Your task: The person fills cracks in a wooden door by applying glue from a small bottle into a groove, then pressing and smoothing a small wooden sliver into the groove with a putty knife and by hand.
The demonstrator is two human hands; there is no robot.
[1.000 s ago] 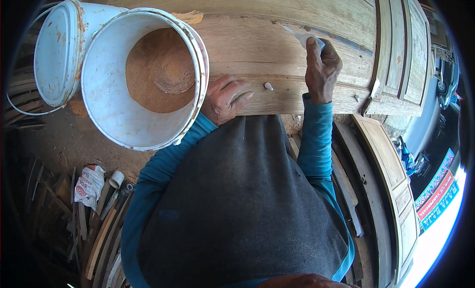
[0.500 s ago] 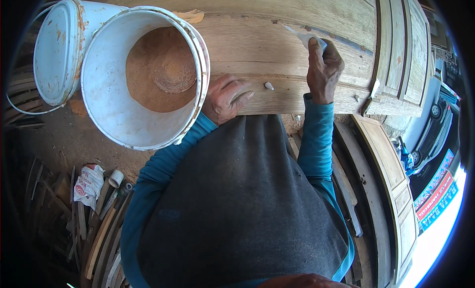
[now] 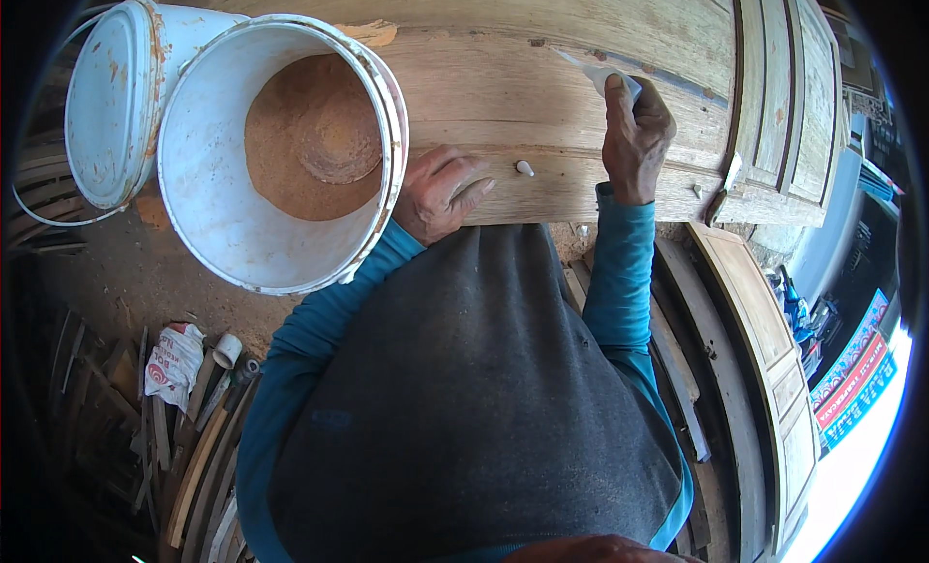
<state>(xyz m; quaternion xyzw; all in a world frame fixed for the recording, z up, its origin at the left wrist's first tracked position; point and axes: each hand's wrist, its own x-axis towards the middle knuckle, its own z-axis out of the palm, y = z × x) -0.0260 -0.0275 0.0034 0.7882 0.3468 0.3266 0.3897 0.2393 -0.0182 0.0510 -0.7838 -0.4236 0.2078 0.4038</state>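
Note:
My right hand (image 3: 639, 142) is closed round a small whitish squeeze bottle (image 3: 598, 76). The bottle's thin nozzle points up and left, its tip at a dark seam in a wooden panel door (image 3: 464, 89). My left hand (image 3: 437, 193) rests on the door's near edge, fingers loosely bent, thumb apart, nothing visible in it. Close beside that hand, a white bucket (image 3: 203, 166) is tilted towards me, with brown powder (image 3: 305, 142) inside. Between my hands lies a small white cap (image 3: 524, 168) on the wood.
Another white container (image 3: 111, 103) lies behind the bucket. To the right, a blade with a dark handle (image 3: 724, 188) lies at the door's edge. Wood strips (image 3: 208, 457) and a white printed sack (image 3: 174, 365) are on the ground at left. Another panel door (image 3: 764, 340) stands at right.
My right hand and the bottle have shifted very slightly to the right along the door. The left hand has hardly moved. A dark car in the right background has gone out of sight.

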